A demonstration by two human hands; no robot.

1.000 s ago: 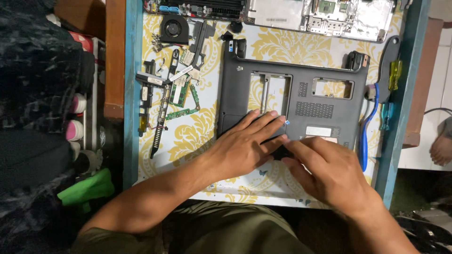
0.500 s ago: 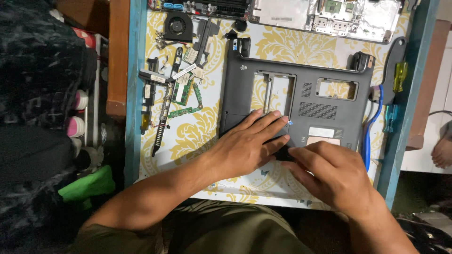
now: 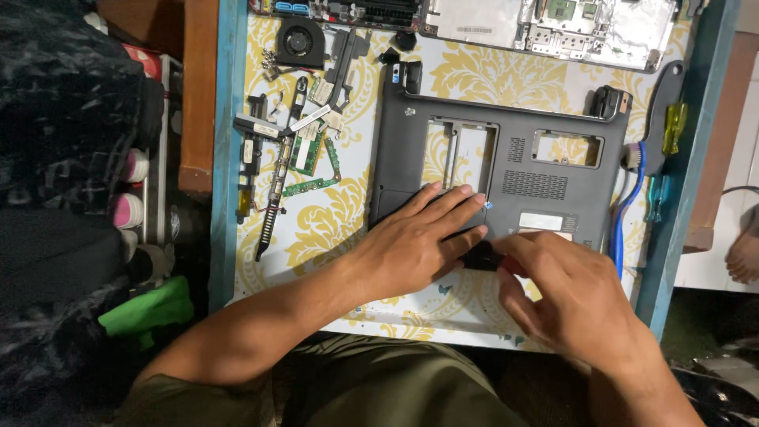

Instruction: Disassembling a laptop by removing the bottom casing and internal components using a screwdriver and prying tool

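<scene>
The fingers of the left hand (image 3: 415, 241) lie flat and spread out, pressing down on the near part of the grey laptop bottom cover (image 3: 506, 170), and they grip nothing. The right hand (image 3: 573, 296) has its fingers curled around a small black part (image 3: 481, 257) at the near edge of the cover, just beside the left fingertips. The cover lies on a table with a yellow flower cloth (image 3: 332, 225), with small green boards (image 3: 304, 150), a black fan (image 3: 300, 41) and screwdrivers (image 3: 672, 126) around it.
</scene>
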